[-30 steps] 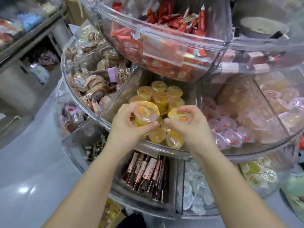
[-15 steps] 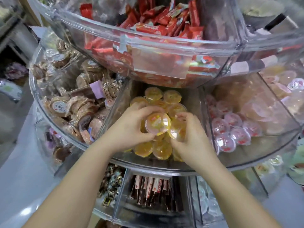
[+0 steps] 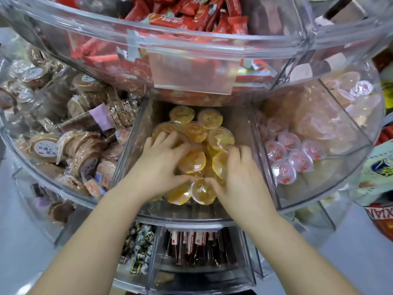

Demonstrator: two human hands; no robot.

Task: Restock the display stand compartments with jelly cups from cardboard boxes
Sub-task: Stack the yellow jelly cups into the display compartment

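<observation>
The clear display stand's middle compartment (image 3: pixel 187 217) holds a pile of yellow jelly cups (image 3: pixel 196 130) with sealed lids. Both of my hands are down inside it, on top of the pile. My left hand (image 3: pixel 159 167) has its fingers and thumb curled around one yellow jelly cup (image 3: pixel 192 161). Beside it, my right hand (image 3: pixel 241 177) grips another yellow cup (image 3: pixel 220 165), thumb resting by a cup at the front (image 3: pixel 203 193). No cardboard box is in view.
Pink jelly cups (image 3: pixel 285 152) fill the compartment to the right, wrapped round cakes (image 3: pixel 70 145) the one to the left. The overhanging upper tier (image 3: pixel 191 50) holds red packets close above my hands. Below are brown stick packs (image 3: pixel 197 248) and wrapped candies (image 3: pixel 138 252).
Both hands have moved forward and down from the compartment's front edge into the pile, carrying a cup each. The view has drawn closer to the stand.
</observation>
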